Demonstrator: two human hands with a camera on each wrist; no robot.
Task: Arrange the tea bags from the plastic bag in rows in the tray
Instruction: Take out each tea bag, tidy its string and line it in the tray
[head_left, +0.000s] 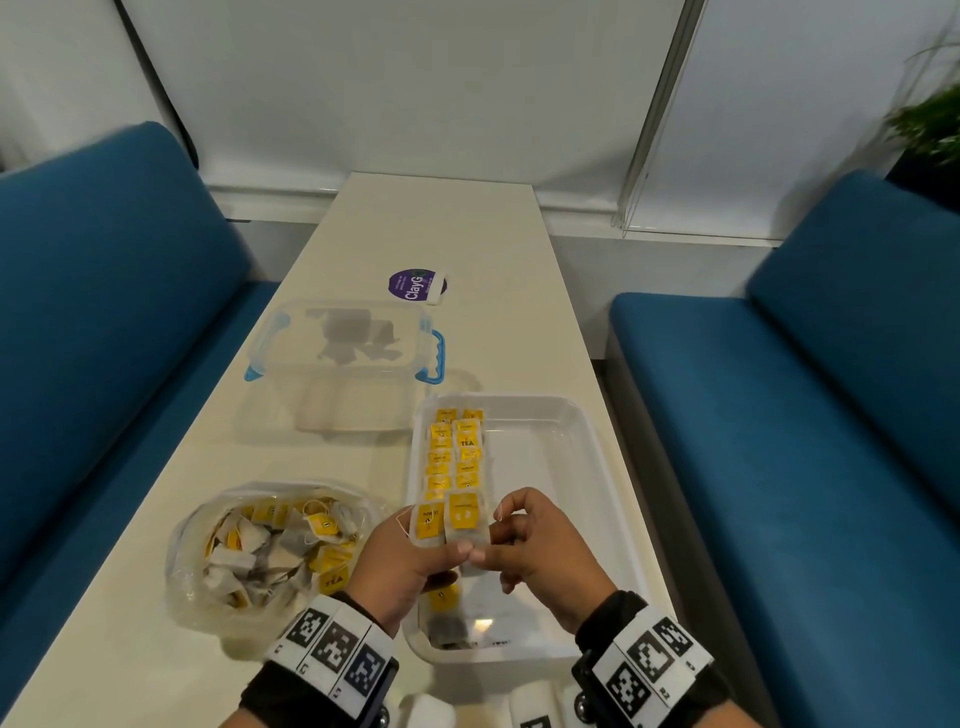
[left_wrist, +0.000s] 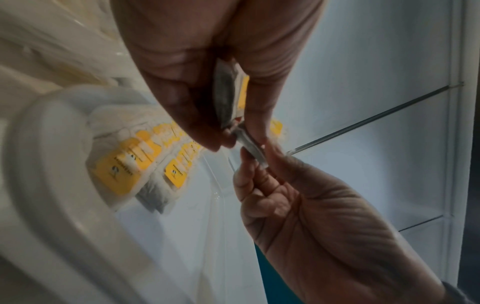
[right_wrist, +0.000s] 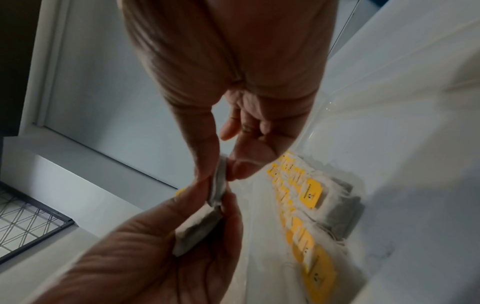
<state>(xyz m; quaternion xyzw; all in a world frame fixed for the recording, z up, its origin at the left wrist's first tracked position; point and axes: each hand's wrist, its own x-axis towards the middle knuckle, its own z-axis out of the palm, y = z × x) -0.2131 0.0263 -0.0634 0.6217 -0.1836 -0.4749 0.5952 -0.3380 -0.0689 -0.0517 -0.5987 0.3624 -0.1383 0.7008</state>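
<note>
Head: my left hand (head_left: 405, 558) and right hand (head_left: 540, 551) meet over the near end of the tray (head_left: 597, 447). Left grip pinches two tea bags (head_left: 449, 522) side by side by their bottom edges, yellow tags up, long axis running away from me, same as the two rows (head_left: 456, 452) already laid along the tray's left side. Right grip pinches the bottom edge of the right-hand bag. Rows lie just beyond the grips, so I judge the next move is forward and down. Plastic bag (head_left: 265, 551) sits left of the tray on the worktop (head_left: 457, 234), nearer my left hand.

Left wrist: thumb and fingers (left_wrist: 187, 115) clamp the bags edge-on; right fingertips (left_wrist: 249, 160) nip the lower one. Rows below-left, against the tray wall.

Right wrist: thumb and forefinger pinch a bag's (right_wrist: 217, 183) edge; the other fingers are loosely curled. Left grip holds the bag below. Rows off to the right, long axis matching the held bags.
</note>
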